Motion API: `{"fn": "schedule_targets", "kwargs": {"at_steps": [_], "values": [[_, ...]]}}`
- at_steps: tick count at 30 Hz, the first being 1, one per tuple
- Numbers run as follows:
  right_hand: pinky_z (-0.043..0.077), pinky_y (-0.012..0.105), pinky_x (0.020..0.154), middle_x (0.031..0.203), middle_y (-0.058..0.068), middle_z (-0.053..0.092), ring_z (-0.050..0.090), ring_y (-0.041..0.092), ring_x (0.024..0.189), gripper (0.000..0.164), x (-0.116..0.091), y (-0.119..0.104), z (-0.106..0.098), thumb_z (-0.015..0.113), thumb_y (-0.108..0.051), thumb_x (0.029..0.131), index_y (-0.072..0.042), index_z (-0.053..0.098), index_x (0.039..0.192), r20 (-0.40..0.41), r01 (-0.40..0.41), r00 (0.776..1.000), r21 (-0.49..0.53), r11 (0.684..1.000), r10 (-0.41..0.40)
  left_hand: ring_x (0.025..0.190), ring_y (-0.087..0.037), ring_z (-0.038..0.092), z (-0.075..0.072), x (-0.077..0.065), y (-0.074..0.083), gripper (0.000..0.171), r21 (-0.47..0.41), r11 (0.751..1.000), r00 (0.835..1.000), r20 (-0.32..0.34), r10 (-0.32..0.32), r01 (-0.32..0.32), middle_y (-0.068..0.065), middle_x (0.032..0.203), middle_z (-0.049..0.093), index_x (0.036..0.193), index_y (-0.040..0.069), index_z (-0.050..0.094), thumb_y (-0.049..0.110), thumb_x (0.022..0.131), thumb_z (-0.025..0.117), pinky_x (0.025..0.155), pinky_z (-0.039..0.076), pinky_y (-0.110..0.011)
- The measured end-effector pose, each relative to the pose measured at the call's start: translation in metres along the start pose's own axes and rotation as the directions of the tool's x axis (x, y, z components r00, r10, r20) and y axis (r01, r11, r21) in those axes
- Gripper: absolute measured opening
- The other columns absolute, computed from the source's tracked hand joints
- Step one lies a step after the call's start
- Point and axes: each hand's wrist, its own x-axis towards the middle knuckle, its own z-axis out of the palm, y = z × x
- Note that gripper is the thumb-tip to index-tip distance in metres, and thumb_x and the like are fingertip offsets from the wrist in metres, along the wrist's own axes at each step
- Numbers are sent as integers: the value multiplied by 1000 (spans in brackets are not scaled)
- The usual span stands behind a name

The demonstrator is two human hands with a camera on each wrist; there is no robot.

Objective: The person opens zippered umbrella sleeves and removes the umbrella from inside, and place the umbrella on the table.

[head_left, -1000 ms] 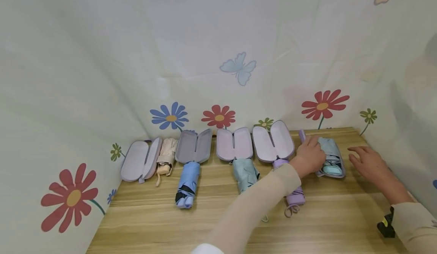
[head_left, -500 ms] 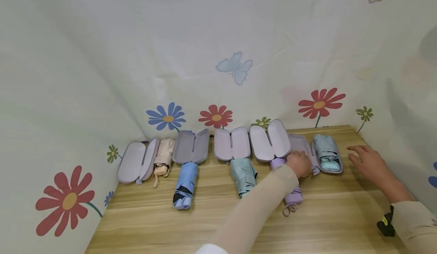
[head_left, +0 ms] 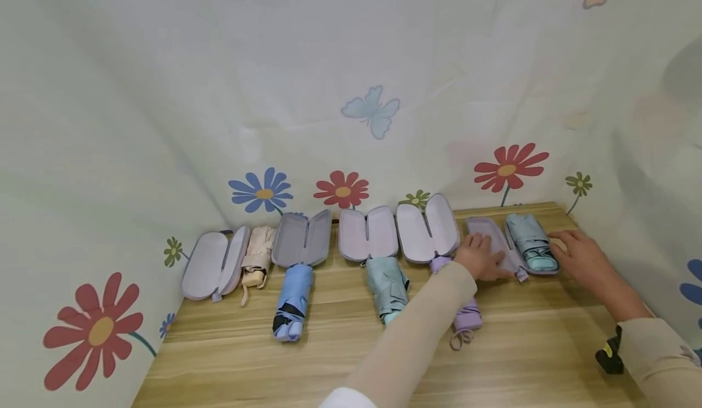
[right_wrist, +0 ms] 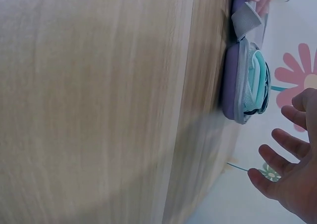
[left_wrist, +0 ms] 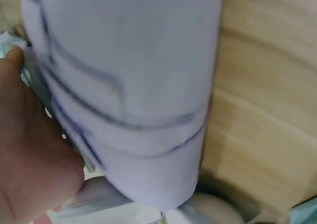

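A pale teal folded umbrella [head_left: 528, 237] lies in the right half of an opened lilac zip case [head_left: 496, 237] at the far right. My left hand [head_left: 479, 257] rests over the front of the case's left half, fingers spread. Close by the umbrella's right side is my right hand [head_left: 587, 259], its fingers loosely bent and apart in the right wrist view, where the teal umbrella [right_wrist: 257, 80] also shows. Whether the right fingertips touch the case I cannot tell. Below my left forearm lies a purple folded umbrella [head_left: 467, 315], large in the left wrist view.
Several opened cases, among them a grey case [head_left: 290, 237], line the back of the wooden table [head_left: 236, 359]. A beige umbrella [head_left: 259, 253], a blue umbrella [head_left: 294, 298] and another teal umbrella [head_left: 386, 283] lie by them. A small black-and-yellow object [head_left: 610, 352] is near my right sleeve.
My left hand has come off the teal umbrella and opened the case's left half out flat, then shifted slightly right. My right hand has moved in closer to the umbrella.
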Motion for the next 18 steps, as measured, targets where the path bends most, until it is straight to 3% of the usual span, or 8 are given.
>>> {"fn": "schedule_targets", "kwargs": {"at_steps": [2, 5, 7, 18], "values": [[35, 72, 96, 126, 44, 46, 43, 63, 115, 37, 2, 0, 0, 50, -12, 105, 17, 54, 127, 4, 13, 1000, -8, 1000, -13, 155, -10, 6, 11, 10, 0, 83, -9, 1000, 1000, -2, -7, 7, 11, 169, 12, 161, 46, 15, 87, 89, 21, 123, 6, -27], [35, 71, 97, 126, 44, 48, 44, 61, 116, 37, 6, -2, 0, 52, -12, 104, 17, 55, 127, 15, 33, 999, -14, 999, -33, 155, -8, 3, 20, 19, 2, 93, -29, 999, 999, 17, -42, 43, 13, 169, 9, 164, 33, 12, 87, 89, 18, 122, 5, -24], [35, 70, 98, 126, 43, 48, 43, 60, 118, 37, 8, -2, 1, 53, -12, 104, 17, 55, 127, 25, 40, 999, -16, 999, -40, 155, -6, 3, 22, 23, 4, 94, -40, 997, 997, 37, -68, 69, 14, 169, 7, 164, 29, 9, 87, 90, 16, 122, 5, -23], [34, 73, 100, 132, 46, 43, 40, 63, 121, 45, 20, -11, 3, 53, -16, 104, 16, 49, 135, 101, -20, 995, -33, 999, 23, 155, -7, 3, 17, 19, 7, 93, -76, 994, 995, 61, -73, 78, 13, 170, 5, 165, 26, 6, 83, 92, 15, 122, 4, -23]]}}
